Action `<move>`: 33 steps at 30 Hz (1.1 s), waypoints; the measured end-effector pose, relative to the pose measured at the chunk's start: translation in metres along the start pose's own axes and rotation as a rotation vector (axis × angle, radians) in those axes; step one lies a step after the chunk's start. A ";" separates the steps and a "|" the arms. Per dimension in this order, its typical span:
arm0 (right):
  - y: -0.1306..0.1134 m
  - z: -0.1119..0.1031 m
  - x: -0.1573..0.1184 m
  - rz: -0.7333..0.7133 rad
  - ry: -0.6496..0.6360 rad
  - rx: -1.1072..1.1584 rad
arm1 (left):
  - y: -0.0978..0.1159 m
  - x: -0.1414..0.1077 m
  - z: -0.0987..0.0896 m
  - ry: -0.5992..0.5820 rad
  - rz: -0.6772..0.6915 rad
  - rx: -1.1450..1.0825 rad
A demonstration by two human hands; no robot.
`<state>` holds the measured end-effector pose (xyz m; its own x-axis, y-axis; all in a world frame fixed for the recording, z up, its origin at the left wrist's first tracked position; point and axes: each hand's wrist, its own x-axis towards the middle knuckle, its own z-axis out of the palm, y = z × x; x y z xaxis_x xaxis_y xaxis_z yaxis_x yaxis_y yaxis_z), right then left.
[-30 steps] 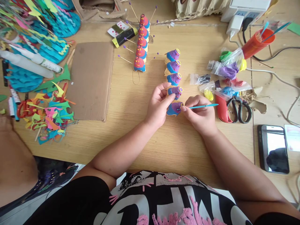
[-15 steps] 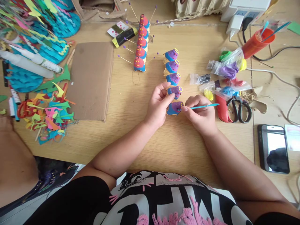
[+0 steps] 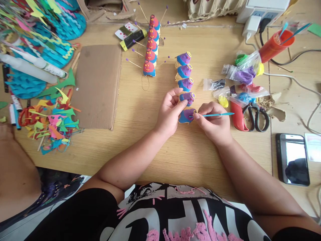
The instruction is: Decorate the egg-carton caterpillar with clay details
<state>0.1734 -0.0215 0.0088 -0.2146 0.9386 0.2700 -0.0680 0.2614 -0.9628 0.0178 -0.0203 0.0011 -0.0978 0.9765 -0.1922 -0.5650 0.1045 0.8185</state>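
Observation:
A row of egg-carton cups (image 3: pixel 185 71) covered in purple and blue clay, with yellow rings on top, lies in front of me. My left hand (image 3: pixel 172 112) pinches the row near its close end, thumb across the second-nearest cup. In my right hand (image 3: pixel 213 122) is a thin light-blue clay tool (image 3: pixel 220 114), held like a pen. Its tip touches the purple face of the nearest cup, and my right fingers partly cover that cup's edge. Beyond stands a similar row of red and blue cups (image 3: pixel 149 55) with smiling faces and cotton-swab legs.
On the left are a cardboard sheet (image 3: pixel 96 87), paper scraps (image 3: pixel 56 124), glue bottles (image 3: pixel 35 65) and another person's arm (image 3: pixel 17 167). To the right lie bagged clay (image 3: pixel 244 75), black-handled scissors (image 3: pixel 255 117), an orange cup (image 3: pixel 276 46) and a phone (image 3: pixel 293 159).
The clay tool has tilted slightly, its back end a little lower, and the right hand has shifted very slightly. The left hand and both rows look unmoved.

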 end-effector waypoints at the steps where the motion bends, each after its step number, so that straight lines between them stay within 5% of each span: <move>1: 0.000 0.000 0.000 -0.003 0.001 -0.009 | -0.002 0.001 -0.002 -0.017 0.014 0.016; 33: -0.001 0.001 0.000 -0.015 -0.001 -0.035 | -0.009 0.006 -0.010 -0.070 0.092 0.066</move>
<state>0.1726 -0.0220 0.0100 -0.2144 0.9343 0.2846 -0.0376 0.2833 -0.9583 0.0140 -0.0174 -0.0123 -0.0877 0.9931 -0.0785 -0.5007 0.0242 0.8653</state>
